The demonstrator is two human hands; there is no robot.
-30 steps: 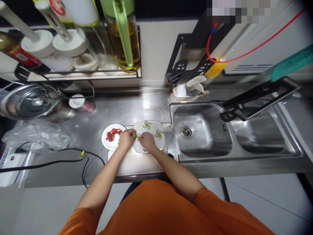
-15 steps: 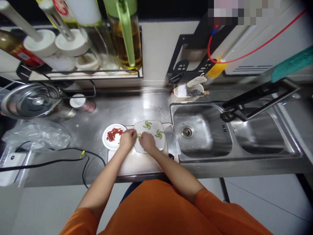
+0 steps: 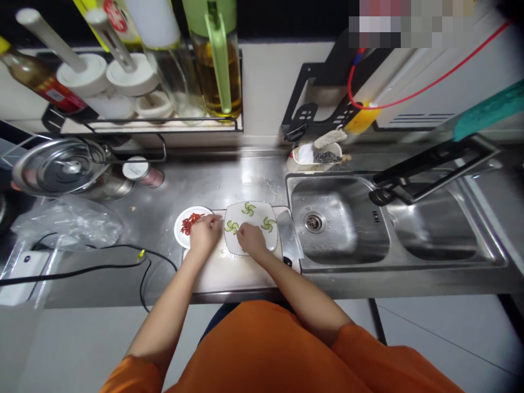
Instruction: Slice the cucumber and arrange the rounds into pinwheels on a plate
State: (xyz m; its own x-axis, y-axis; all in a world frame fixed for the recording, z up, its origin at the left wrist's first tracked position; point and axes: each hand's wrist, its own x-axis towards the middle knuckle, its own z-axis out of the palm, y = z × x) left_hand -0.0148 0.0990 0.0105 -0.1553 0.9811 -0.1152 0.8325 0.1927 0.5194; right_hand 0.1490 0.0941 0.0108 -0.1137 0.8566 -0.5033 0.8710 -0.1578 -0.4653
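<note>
A squarish white plate [image 3: 249,212] lies on a light cutting board [image 3: 241,278], with green slices [image 3: 231,227] that look like cucumber arranged in pinwheels. My right hand [image 3: 251,240] is closed over the plate's lower middle; its fingertips hide what they hold, if anything. To the left, my left hand [image 3: 205,233] is curled over the inner side of a round white plate [image 3: 178,221] bearing red chopped pieces [image 3: 191,222]. Whatever those fingers may hold is too small to make out. A cleaver [image 3: 290,234] rests along the board's right side, blade toward the sink.
A double steel sink [image 3: 344,218] with a black faucet [image 3: 403,172] is on the right. Seasoning jars and an oil bottle [image 3: 216,71] stand on a rack behind. At left are a lidded pot [image 3: 67,166], a pink canister [image 3: 143,172], a plastic bag [image 3: 69,224] and black cables [image 3: 102,266].
My left hand has drawn left, off the square plate and toward the red pieces, uncovering the left pinwheel. My right hand has shifted slightly right. The whole view has moved slightly.
</note>
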